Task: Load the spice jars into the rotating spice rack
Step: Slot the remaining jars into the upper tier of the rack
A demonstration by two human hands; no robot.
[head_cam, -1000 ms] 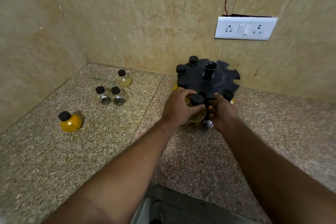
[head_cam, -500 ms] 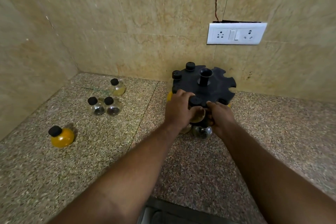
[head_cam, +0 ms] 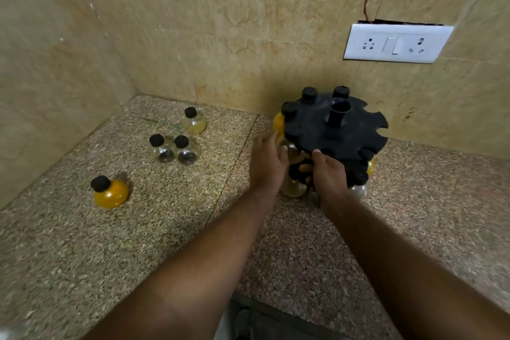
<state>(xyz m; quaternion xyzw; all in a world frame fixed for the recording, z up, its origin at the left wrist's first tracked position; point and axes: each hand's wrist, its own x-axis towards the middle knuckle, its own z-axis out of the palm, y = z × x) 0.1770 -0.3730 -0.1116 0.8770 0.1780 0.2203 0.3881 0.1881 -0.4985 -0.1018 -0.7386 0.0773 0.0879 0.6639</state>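
A speckled granite counter (head_cam: 138,229) fills a corner of beige tiled walls, with a white socket plate (head_cam: 396,43) on the back one. The black spice rack (head_cam: 331,130) stands upright near the counter's back edge, its post pointing straight up. The right hand (head_cam: 329,175) grips the rack's front rim, thumb on top. The left hand (head_cam: 267,163) lays nearly straight fingers against a racked pale jar (head_cam: 295,154). Four loose jars (head_cam: 161,148) stand on the counter's left half.

Both bare forearms reach forward from the bottom edge and converge, the hands close together but apart. The left hand (head_cam: 267,163) is seen back-up, its fingers (head_cam: 274,136) stretched forward and only slightly bent, the thumb tip against a clear spice jar (head_cam: 294,154). The right hand (head_cam: 329,177) pinches the spice rack (head_cam: 338,136), thumb on the top disc's rim and fingers curled beneath.
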